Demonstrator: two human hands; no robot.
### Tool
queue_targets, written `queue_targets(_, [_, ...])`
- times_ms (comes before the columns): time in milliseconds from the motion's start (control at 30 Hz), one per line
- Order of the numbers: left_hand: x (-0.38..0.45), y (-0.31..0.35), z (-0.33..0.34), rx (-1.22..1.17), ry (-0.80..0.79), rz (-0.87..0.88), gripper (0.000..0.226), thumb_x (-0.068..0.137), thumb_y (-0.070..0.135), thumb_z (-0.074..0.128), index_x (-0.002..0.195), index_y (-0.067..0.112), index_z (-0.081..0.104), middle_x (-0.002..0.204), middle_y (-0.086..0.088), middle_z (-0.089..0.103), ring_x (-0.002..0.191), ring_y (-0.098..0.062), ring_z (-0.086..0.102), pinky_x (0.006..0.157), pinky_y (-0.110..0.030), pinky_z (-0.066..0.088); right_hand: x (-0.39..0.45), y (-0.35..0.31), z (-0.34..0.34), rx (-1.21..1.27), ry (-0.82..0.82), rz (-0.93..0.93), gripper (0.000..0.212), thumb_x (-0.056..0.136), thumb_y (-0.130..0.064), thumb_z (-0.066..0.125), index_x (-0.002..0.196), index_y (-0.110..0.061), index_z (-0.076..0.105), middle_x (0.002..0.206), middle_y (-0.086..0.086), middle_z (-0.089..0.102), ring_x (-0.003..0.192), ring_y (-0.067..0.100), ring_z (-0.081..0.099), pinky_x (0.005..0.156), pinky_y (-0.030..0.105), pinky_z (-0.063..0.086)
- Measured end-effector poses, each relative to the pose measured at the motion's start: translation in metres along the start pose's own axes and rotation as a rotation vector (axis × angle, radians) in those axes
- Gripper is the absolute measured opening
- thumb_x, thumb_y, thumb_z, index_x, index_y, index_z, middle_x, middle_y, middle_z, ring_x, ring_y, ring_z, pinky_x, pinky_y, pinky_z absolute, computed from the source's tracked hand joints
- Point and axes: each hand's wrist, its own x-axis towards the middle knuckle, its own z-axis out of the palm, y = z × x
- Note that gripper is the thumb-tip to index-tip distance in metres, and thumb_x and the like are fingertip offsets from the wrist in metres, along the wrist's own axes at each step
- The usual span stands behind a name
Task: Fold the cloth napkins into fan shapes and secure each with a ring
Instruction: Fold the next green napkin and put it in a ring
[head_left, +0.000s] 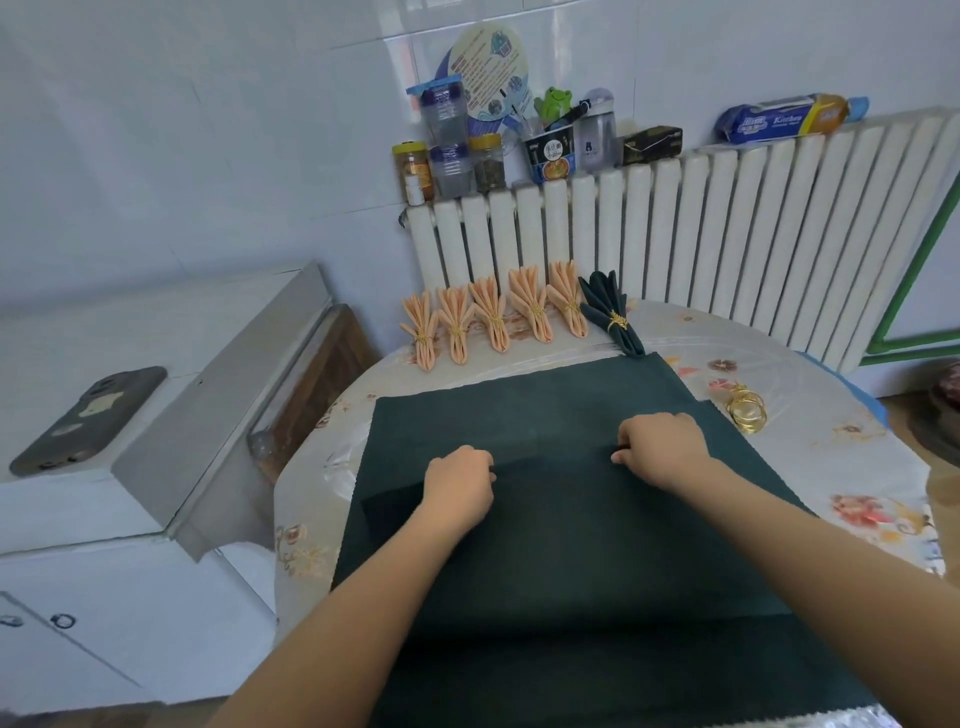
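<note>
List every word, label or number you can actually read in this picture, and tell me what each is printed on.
"Kitchen": on the blue roll package lying on top of the radiator.
Larger characters beside it on the same package: too blurred to read.
Instant noodle cup: printed characters, too blurred to read.
Round paper fan against the wall: small print, unreadable.
Jars: labels unreadable.
Dark box: no legible text.

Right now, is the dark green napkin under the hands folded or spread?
Mostly spread: the dark green napkin lies flat, with one fold pinched by left hand and right hand.
</note>
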Motion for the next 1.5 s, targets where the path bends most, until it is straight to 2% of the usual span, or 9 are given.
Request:
queue_targets(100, [0.028, -0.006, 0.012, -0.032, 0.049, -0.030, 0.024, 0.100, 0.021, 0.042, 0.109, 0.013, 0.062, 0.110, -0.005, 0.059, 0.098, -0.025, 0.058, 0.093, -0.034, 0.037, 0.027, -0.002, 0.015, 0.080, 0.057, 0.046, 0.023, 0.094, -0.041, 0.050, 0.099, -0.022, 0.062, 0.098, -0.001, 0.066, 0.096, 0.021, 0.058, 0.085, 0.031, 0.038])
queue_targets(167, [0.043, -0.011, 0.019, -0.040, 0.070, -0.037, 0.025, 0.100, 0.023, 0.041, 0.109, 0.014, 0.062, 0.111, -0.005, 0.059, 0.101, -0.023, 0.056, 0.109, -0.039, 0.026, 0.039, 0.000, 0.025, 0.121, 0.102, 0.069, 0.025, 0.095, -0.042, 0.048, 0.100, -0.023, 0.062, 0.100, -0.002, 0.066, 0.097, 0.020, 0.057, 0.084, 0.031, 0.038])
queue_targets(267, [0.056, -0.013, 0.026, -0.028, 0.107, -0.025, 0.025, 0.100, 0.024, 0.040, 0.109, 0.015, 0.061, 0.111, -0.002, 0.059, 0.105, -0.020, 0.055, 0.116, -0.044, 0.014, 0.049, 0.005, 0.043, 0.128, 0.189, 0.052, 0.026, 0.095, -0.043, 0.046, 0.105, -0.024, 0.062, 0.106, -0.005, 0.063, 0.105, 0.019, 0.052, 0.092, 0.031, 0.033])
queue_targets(433, [0.076, -0.020, 0.041, -0.042, 0.190, -0.038, 0.022, 0.099, 0.026, 0.040, 0.111, 0.019, 0.057, 0.111, 0.004, 0.058, 0.108, -0.017, 0.052, 0.114, -0.040, 0.018, 0.068, 0.010, 0.065, 0.241, 0.296, 0.021, 0.023, 0.094, -0.040, 0.050, 0.101, -0.024, 0.066, 0.106, -0.008, 0.063, 0.107, 0.017, 0.049, 0.093, 0.029, 0.026])
queue_targets(800, [0.091, -0.027, 0.061, -0.186, 0.383, -0.112, 0.020, 0.090, 0.017, 0.048, 0.102, 0.022, 0.062, 0.099, 0.006, 0.059, 0.096, -0.016, 0.053, 0.090, -0.028, 0.020, 0.087, 0.004, 0.085, 0.335, 0.430, 0.093, 0.019, 0.085, -0.037, 0.065, 0.082, -0.019, 0.068, 0.085, -0.004, 0.065, 0.088, 0.024, 0.053, 0.088, 0.035, 0.025])
queue_targets(1134, [0.093, -0.034, 0.063, -0.252, 0.412, -0.184, 0.014, 0.095, 0.023, 0.049, 0.095, 0.023, 0.063, 0.100, 0.008, 0.059, 0.100, -0.012, 0.049, 0.093, -0.027, 0.023, 0.089, 0.005, 0.088, 0.372, 0.425, 0.110, 0.022, 0.088, -0.040, 0.060, 0.088, -0.019, 0.067, 0.092, -0.005, 0.065, 0.094, 0.023, 0.049, 0.088, 0.034, 0.025])
queue_targets(1334, [0.100, -0.029, 0.050, -0.216, 0.309, -0.257, 0.015, 0.095, 0.024, 0.047, 0.096, 0.024, 0.062, 0.104, 0.008, 0.057, 0.105, -0.014, 0.049, 0.098, -0.031, 0.023, 0.090, 0.003, 0.086, 0.352, 0.390, 0.114, 0.025, 0.091, -0.042, 0.055, 0.095, -0.020, 0.067, 0.099, -0.005, 0.064, 0.099, 0.021, 0.047, 0.087, 0.034, 0.029])
queue_targets(1434, [0.086, -0.002, 0.053, -0.161, 0.310, -0.140, 0.028, 0.095, 0.028, 0.042, 0.112, 0.018, 0.062, 0.125, 0.001, 0.052, 0.122, -0.019, 0.044, 0.111, -0.038, 0.015, 0.089, 0.002, 0.085, 0.328, 0.373, 0.117, 0.026, 0.092, -0.043, 0.053, 0.096, -0.020, 0.066, 0.100, -0.006, 0.064, 0.100, 0.020, 0.047, 0.086, 0.033, 0.028])
queue_targets(1500, [0.070, 0.023, 0.053, -0.237, 0.359, 0.009, 0.049, 0.088, 0.035, 0.029, 0.109, 0.012, 0.066, 0.129, -0.007, 0.055, 0.125, -0.026, 0.048, 0.113, -0.044, 0.018, 0.090, 0.002, 0.084, 0.324, 0.365, 0.120, 0.027, 0.093, -0.043, 0.051, 0.097, -0.021, 0.066, 0.101, -0.007, 0.064, 0.101, 0.019, 0.047, 0.086, 0.032, 0.028])
